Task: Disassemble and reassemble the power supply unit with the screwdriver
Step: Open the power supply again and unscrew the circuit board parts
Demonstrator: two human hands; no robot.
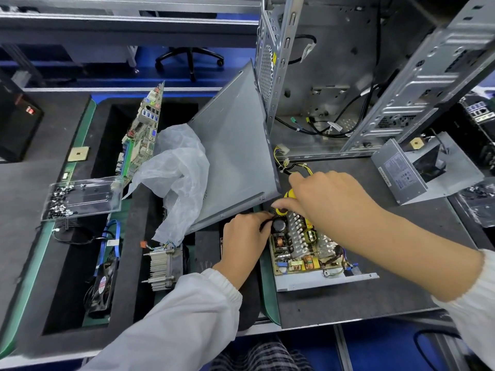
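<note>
Gripping the yellow-handled screwdriver (288,200) in our right hand (332,202), we hold it upright over the far left corner of the opened power supply unit (302,247); our left hand (245,235), nearer that corner, pinches the unit's edge there, steadying it.

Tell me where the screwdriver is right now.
In the head view, right of centre: the yellow screwdriver is gripped by the right hand, above the open power supply.
</note>
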